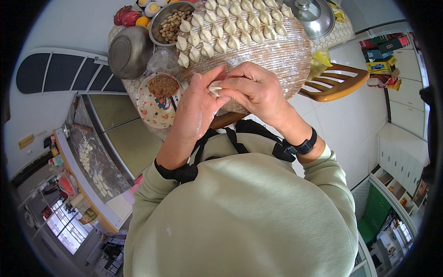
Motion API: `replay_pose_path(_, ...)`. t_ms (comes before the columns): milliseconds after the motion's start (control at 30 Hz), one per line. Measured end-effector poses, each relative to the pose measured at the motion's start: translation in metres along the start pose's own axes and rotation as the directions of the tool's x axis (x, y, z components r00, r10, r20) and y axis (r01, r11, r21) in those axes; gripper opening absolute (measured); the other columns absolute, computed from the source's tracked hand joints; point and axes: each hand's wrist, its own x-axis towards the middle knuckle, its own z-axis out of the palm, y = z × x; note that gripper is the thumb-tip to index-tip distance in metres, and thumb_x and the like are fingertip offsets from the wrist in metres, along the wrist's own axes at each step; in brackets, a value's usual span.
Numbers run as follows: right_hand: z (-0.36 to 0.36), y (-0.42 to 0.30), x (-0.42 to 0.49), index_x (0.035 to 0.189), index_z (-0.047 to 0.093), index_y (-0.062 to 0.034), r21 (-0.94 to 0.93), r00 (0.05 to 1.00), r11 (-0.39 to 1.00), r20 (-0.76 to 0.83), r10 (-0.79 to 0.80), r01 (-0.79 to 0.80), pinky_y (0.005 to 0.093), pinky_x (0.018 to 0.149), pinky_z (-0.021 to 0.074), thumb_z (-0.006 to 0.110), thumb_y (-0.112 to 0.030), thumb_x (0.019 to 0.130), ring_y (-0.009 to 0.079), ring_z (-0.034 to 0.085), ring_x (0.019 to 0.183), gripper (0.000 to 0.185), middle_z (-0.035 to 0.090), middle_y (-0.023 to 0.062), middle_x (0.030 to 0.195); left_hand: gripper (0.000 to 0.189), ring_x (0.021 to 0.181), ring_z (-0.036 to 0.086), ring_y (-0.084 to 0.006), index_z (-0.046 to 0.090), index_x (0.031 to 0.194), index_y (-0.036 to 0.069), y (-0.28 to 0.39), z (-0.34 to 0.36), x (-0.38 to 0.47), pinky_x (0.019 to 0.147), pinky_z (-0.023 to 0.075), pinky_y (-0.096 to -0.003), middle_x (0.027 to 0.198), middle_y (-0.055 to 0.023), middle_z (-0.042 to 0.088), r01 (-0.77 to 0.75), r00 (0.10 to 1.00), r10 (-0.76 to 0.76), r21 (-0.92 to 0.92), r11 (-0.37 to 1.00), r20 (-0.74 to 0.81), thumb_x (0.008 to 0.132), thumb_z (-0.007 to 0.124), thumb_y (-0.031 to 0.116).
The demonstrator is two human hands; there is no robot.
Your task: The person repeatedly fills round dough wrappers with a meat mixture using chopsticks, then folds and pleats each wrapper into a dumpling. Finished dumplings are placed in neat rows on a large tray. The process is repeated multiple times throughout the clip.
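My left hand (pixel 197 104) and my right hand (pixel 258 90) meet over the near edge of a floured round board. Between their fingers they hold a small dumpling (pixel 215 88) of white dough, partly hidden by the fingertips. White flour marks the left palm. Rows of folded dumplings (pixel 233 42) cover the far part of the slatted round board (pixel 290 55). Left of my left hand, a patterned bowl (pixel 147 112) holds minced filling (pixel 162 86), with a dark utensil handle leaning in it beside my wrist.
A metal bowl of nuts (pixel 173 26), an upturned metal pot (pixel 128 52) and a plastic bag (pixel 162 62) stand left of the board. At the back right is a lidded pan (pixel 313 20). A wooden chair (pixel 332 83) stands at the right. Dough pieces (pixel 86 155) lie on a floured counter at left.
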Motion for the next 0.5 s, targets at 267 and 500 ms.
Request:
replay_pose_path(267, -0.034, 0.022, 0.01, 0.084, 0.066, -0.0079, -0.259, 0.998, 0.964, -0.045, 0.051, -0.06, 0.0378, 0.06, 0.0521, 0.074, -0.017, 0.079, 0.0278, 0.063, 0.072, 0.013, 0.059, 0.0075, 0.082, 0.077, 0.14, 0.034, -0.0348, 0.024, 0.15, -0.006, 0.003, -0.005, 0.006, 0.114, 0.0286, -0.0537, 0.148, -0.023, 0.036, 0.085, 0.995, -0.082, 0.044, 0.995, -0.05, 0.102, 0.039, 0.052)
replay_pose_path(500, -0.122, 0.118, 0.012, 0.089, 0.068, -0.002, -0.548, 0.942, 0.767, -0.184, 0.28, -0.335, 0.0375, 0.064, 0.052, 0.072, -0.016, 0.085, 0.0321, 0.064, 0.073, 0.015, 0.065, 0.0147, 0.082, 0.065, 0.132, 0.045, -0.0409, 0.032, 0.146, -0.008, 0.018, -0.038, -0.009, 0.111, 0.0348, -0.0515, 0.143, -0.029, 0.042, 0.094, 0.976, -0.039, 0.255, 0.962, -0.213, 0.104, 0.037, 0.041)
